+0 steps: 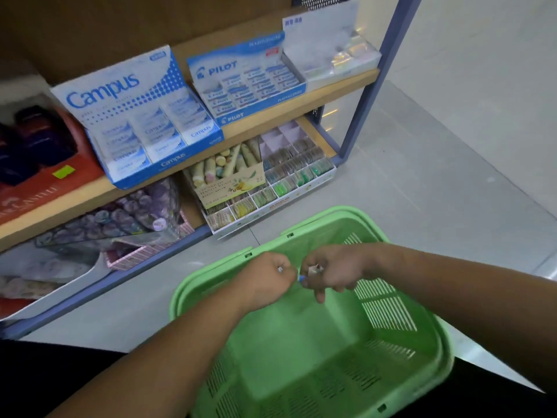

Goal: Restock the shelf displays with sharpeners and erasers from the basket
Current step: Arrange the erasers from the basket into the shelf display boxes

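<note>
Currently mid-transfer: hands meet over green basket (pixel 325 211), which looks empty, so I judge last stock in hand. Left hand (pixel 265 280) grip clenched on blue bit (pixel 301 278); right hand (pixel 334 273) pinches pale item (pixel 316 268). Next: carry to matching compartment tray (pixel 280 205) on shelf. Items tiny, blurred; sharpener or eraser, cannot tell.

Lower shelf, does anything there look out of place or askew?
Yes. The beige carton sits tilted on top of the divided tray, covering some of its compartments instead of standing on the lower shelf itself.
</note>
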Demonstrator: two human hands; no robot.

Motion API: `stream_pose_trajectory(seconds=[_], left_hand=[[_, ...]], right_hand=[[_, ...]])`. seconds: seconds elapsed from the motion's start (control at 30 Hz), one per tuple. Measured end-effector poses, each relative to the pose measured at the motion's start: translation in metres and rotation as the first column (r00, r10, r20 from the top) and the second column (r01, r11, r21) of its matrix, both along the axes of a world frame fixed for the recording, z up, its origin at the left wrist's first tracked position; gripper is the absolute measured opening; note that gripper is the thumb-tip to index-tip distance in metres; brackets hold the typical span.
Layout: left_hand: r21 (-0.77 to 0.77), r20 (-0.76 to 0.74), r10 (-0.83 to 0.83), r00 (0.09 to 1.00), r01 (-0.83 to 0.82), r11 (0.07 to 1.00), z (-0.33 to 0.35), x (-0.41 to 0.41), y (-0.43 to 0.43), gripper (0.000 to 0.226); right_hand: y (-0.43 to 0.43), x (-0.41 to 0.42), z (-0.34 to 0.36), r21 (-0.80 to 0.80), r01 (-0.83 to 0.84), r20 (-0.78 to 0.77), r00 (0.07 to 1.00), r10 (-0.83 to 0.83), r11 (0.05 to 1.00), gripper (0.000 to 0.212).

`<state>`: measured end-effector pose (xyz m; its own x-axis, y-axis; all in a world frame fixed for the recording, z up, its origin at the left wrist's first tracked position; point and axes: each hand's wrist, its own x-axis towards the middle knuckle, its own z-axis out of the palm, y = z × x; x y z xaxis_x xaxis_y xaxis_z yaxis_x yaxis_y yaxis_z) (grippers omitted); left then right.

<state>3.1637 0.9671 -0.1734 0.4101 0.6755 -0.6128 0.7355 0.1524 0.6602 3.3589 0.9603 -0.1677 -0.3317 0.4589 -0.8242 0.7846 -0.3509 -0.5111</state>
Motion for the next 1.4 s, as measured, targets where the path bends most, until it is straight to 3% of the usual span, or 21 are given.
stream_pose_trajectory(seconds=[0.07,0.23,0.4,0.5,0.6,0.73,0.83,1.0,1.13,1.27,1.4], left_hand=[[0.016,0.063,-0.052,0.997,0.051,0.999,0.036,-0.004,0.015,0.015],[0.151,0.204,-0.103,0.974,0.073,0.986,0.125,-0.018,0.049,0.031],[0.402,0.299,-0.109,0.948,-0.022,0.915,0.197,-0.036,0.075,0.011],[0.456,0.315,-0.051,0.948,-0.104,0.884,0.214,-0.049,0.095,0.012],[0.476,0.283,0.019,0.959,-0.157,0.865,0.220,-0.059,0.123,0.017],[0.538,0.092,0.193,0.977,-0.211,0.816,0.217,-0.068,0.172,0.020],[0.521,0.052,0.246,0.968,-0.236,0.820,0.199,-0.064,0.208,0.017],[0.548,0.086,0.305,0.948,-0.301,0.781,0.162,-0.047,0.249,0.013],[0.673,0.055,0.333,0.941,-0.281,0.684,0.149,-0.049,0.266,0.011],[0.671,0.002,0.337,0.942,-0.251,0.697,0.143,-0.049,0.264,0.021],[0.665,0.023,0.369,0.929,-0.289,0.689,0.132,-0.046,0.267,0.008]], right_hand=[[0.011,0.007,0.044,0.032,0.061,-0.061,0.996,-0.059,0.998,0.019],[0.036,0.010,0.129,0.103,0.208,-0.236,0.955,-0.179,0.973,0.023],[0.067,-0.014,0.188,0.115,0.349,-0.442,0.857,-0.266,0.930,0.021],[0.091,-0.026,0.205,0.144,0.424,-0.503,0.810,-0.303,0.894,0.022],[0.116,-0.030,0.212,0.216,0.479,-0.442,0.825,-0.353,0.851,0.020],[0.159,-0.018,0.205,0.483,0.379,-0.143,0.924,-0.356,0.790,0.017],[0.189,-0.008,0.192,0.572,0.438,-0.163,0.889,-0.427,0.694,0.016],[0.222,-0.006,0.156,0.780,0.247,-0.089,0.953,-0.288,0.575,0.014],[0.238,-0.002,0.140,0.854,0.054,0.084,0.967,-0.240,0.517,0.012],[0.257,-0.010,0.134,0.839,0.172,-0.052,0.970,-0.239,0.516,0.018],[0.272,-0.019,0.119,0.827,0.148,-0.051,0.981,-0.189,0.542,0.020]])
